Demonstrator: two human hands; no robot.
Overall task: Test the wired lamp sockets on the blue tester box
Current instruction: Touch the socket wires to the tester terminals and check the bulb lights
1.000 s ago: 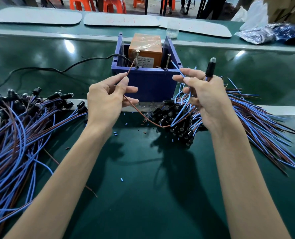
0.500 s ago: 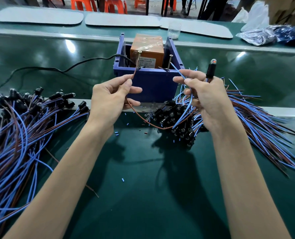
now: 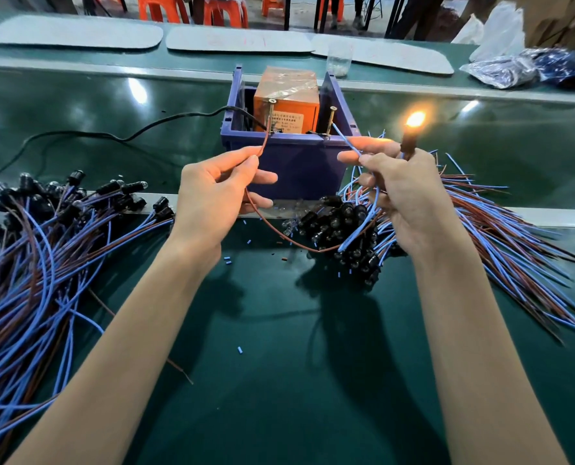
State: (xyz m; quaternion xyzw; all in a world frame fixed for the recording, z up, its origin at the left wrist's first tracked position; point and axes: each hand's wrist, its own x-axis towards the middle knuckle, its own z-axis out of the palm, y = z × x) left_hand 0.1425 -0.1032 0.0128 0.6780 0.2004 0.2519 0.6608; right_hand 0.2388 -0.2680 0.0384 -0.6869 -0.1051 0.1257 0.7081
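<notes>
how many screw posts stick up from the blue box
2. Left screw post at the blue box rim, by the brown wire; right screw post by the blue wire. None seem hidden.

Right hand (image 3: 403,203) hides half the lit socket (image 3: 408,144).

Lamp bulb (image 3: 415,119) now alight, seemingly amber.

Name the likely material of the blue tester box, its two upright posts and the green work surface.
Blue tester box: probably moulded plastic; matte, uniform colour, rimmed walls.
Upright posts: likely metal screws; silvery heads, threaded shanks.
Green work surface: perhaps rubber or PVC belting; smooth, glossy, showing light glare.
</notes>
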